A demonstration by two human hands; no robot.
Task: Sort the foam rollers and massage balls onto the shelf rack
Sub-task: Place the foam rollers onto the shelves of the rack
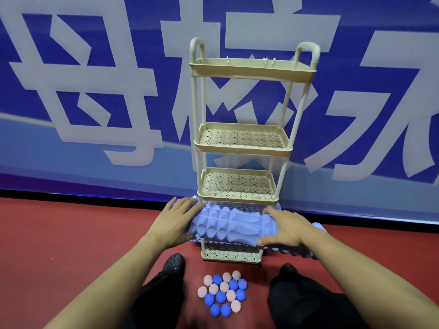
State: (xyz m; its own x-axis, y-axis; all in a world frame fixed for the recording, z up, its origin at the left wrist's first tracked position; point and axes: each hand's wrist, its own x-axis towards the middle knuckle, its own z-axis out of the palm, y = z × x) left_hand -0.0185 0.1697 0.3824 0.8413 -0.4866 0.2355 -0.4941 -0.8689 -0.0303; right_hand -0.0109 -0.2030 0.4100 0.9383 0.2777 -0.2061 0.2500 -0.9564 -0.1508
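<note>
Nearest the camera, a cluster of spiky massage balls [222,294], pink and blue mixed, lies on the red floor [71,233] between the person's black shoes; none is on the rack yet. Just beyond, both hands hold a lavender ridged foam roller [234,225] horizontally in front of the beige shelf rack [240,148], level with the gap between its bottom tier and the tier above. Left hand [174,222]: fingers [190,205] spread, laid over the roller's left end, palm against it. Right hand [286,227]: fingers [270,211] spread across the right end, thumb underneath near the lower edge. The roller sits between the two palms, clamped by its ends rather than pinched. A second lavender roller [308,250] shows behind the right wrist, low beside the rack. Judgement: step in hand is seating the roller on a lower tier. The roller looks wider than the shelf, so keep it level, centre it on the tier and release both ends together to stop it rolling off. Upper tiers appear to hold nothing.
</note>
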